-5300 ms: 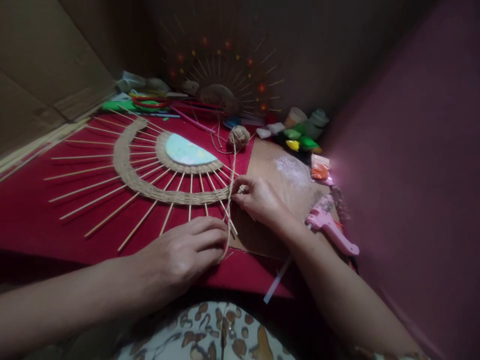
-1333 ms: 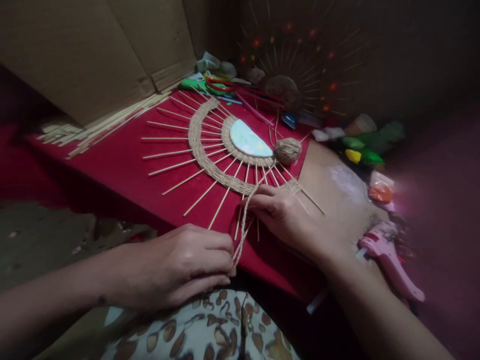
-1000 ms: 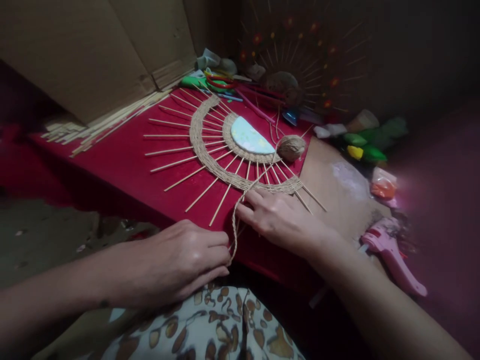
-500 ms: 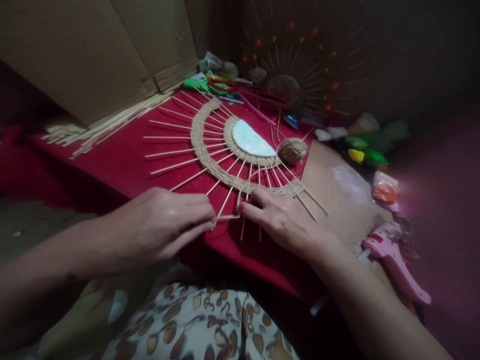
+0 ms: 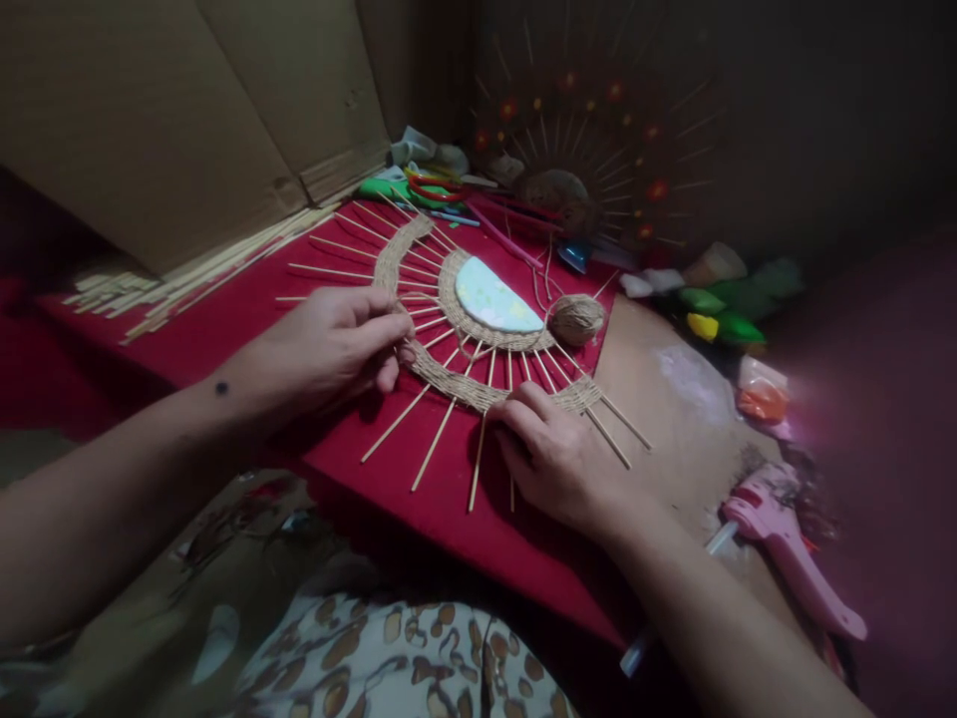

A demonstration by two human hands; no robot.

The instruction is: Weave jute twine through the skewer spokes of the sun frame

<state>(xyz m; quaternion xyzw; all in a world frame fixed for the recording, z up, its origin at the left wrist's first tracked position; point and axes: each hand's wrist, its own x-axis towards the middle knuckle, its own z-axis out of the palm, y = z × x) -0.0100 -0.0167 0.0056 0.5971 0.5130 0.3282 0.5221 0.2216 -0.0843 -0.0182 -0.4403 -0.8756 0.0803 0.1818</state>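
A half-round woven piece with thin sticks fanning out lies on the red cloth. Its outer twine band [image 5: 449,381] curves around an inner band that borders a pale blue half-disc [image 5: 497,296]. At the left of the outer band, my left hand [image 5: 336,344] is closed in a pinch on a strand of twine [image 5: 465,347], which loops loosely over the sticks. My right hand [image 5: 557,454] has its fingers curled and pinched at the band's lower edge, hiding part of it. A ball of twine [image 5: 577,319] rests against the piece's right end.
Loose sticks [image 5: 209,269] lie along a cardboard panel [image 5: 150,120]. Red-handled scissors [image 5: 434,187] sit at the back among small items. To the right are a pink glue gun [image 5: 793,558] and small coloured packets [image 5: 763,389]. A similar decorated fan stands behind.
My left hand has moved up and left, from below the band onto its left side. The twine, earlier taut between my hands below the band, now loops across the sticks. My right hand stays nearby.
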